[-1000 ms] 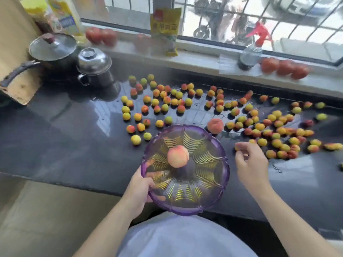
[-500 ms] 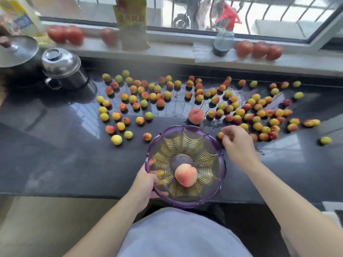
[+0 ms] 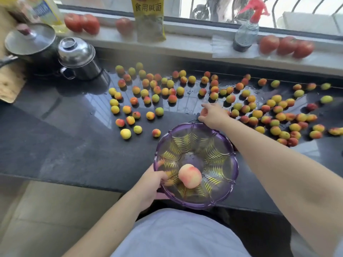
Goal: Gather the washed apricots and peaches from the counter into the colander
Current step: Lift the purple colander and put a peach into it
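A purple slotted colander (image 3: 235, 165) sits at the counter's front edge with one pale pink peach (image 3: 189, 175) inside it. My left hand (image 3: 148, 184) grips the colander's near-left rim. Just beyond the far rim, my right hand (image 3: 215, 115) lies over a second peach (image 3: 202, 114), fingers curled round it; only a pinkish sliver shows. Several small yellow-red apricots (image 3: 148, 93) are scattered over the wet dark counter (image 3: 65, 145) to the left, and a denser patch of apricots (image 3: 274, 115) lies to the right.
A steel pot (image 3: 78, 56) and a lidded pan (image 3: 29, 39) stand at the back left. On the window sill are tomatoes (image 3: 286, 46), a spray bottle (image 3: 245, 34) and a yellow bag (image 3: 149, 19).
My right hand has moved left from the apricot patch onto the peach behind the colander. The peach inside the colander has rolled toward the near side. My left hand keeps its hold.
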Demonstrator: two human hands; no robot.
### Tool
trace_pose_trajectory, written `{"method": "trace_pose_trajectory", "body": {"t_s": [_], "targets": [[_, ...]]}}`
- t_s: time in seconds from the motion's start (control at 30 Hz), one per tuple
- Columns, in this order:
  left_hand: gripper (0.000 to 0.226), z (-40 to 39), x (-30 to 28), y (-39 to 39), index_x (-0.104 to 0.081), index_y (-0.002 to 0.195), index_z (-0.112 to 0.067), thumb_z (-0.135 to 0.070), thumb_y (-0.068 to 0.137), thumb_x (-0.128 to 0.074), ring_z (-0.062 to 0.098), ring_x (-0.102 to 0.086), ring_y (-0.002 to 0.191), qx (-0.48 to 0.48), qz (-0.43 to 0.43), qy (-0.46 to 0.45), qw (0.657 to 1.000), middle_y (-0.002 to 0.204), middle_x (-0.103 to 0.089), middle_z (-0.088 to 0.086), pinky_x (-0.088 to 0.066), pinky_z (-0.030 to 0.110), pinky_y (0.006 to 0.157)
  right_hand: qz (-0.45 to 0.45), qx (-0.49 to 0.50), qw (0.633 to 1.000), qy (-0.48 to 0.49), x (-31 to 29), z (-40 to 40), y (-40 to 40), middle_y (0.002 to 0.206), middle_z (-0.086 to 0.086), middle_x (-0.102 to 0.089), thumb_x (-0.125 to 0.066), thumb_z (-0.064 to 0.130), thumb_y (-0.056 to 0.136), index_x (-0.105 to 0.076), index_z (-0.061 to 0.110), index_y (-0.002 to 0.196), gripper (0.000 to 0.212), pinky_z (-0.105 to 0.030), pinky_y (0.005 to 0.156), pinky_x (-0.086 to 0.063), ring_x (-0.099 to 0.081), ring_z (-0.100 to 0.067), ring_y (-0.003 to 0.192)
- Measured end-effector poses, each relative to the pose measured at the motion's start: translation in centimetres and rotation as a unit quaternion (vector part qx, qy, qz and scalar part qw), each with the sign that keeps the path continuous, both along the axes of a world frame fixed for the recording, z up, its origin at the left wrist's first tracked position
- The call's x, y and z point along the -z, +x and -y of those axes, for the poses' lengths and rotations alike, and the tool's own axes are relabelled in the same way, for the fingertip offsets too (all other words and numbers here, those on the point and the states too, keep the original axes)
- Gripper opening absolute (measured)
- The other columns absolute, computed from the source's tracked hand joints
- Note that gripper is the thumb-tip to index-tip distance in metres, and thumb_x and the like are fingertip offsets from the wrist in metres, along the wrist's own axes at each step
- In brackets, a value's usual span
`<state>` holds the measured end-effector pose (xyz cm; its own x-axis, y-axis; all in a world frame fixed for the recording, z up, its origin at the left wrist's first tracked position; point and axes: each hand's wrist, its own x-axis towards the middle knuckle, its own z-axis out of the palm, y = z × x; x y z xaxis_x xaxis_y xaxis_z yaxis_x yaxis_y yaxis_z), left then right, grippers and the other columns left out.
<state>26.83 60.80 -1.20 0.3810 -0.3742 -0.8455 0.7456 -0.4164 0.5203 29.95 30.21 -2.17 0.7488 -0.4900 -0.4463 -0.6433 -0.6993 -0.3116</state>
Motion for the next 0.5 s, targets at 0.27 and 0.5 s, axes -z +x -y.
{"method": "trace_pose_trajectory", "body": {"t_s": [0.27, 0.5], "targets": [[0.046, 0.0, -0.7, 0.4, -0.067, 0.12, -0.035, 0.0, 0.103, -0.043, 0.034, -0.072, 0.109, 0.01, -0.014, 0.012, 1.0, 0.108, -0.08, 0.004, -0.064, 0.056, 0.084, 0.019, 0.027, 0.999, 0.032, 0.5, 1.4, 0.5, 0.137, -0.013, -0.051, -0.08, 0.024, 0.081, -0.048, 0.019, 0.144, 0.072, -0.037, 0.097, -0.047, -0.054, -0.032, 0.118], [0.047, -0.2, -0.3, 1.1, -0.066, 0.127, -0.026, 0.005, 0.104, -0.039, 0.033, -0.074, 0.099, 0.015, -0.011, 0.013, 1.0, 0.102, -0.082, 0.007, -0.064, 0.052, 0.076, 0.256, 0.066, 0.961, 0.086, -7.1, -2.2, -5.1, 0.125, 0.006, -0.049, -0.078, 0.027, 0.084, -0.045, 0.025, 0.144, 0.069, -0.016, 0.086, -0.04, -0.05, -0.008, 0.11]]}}
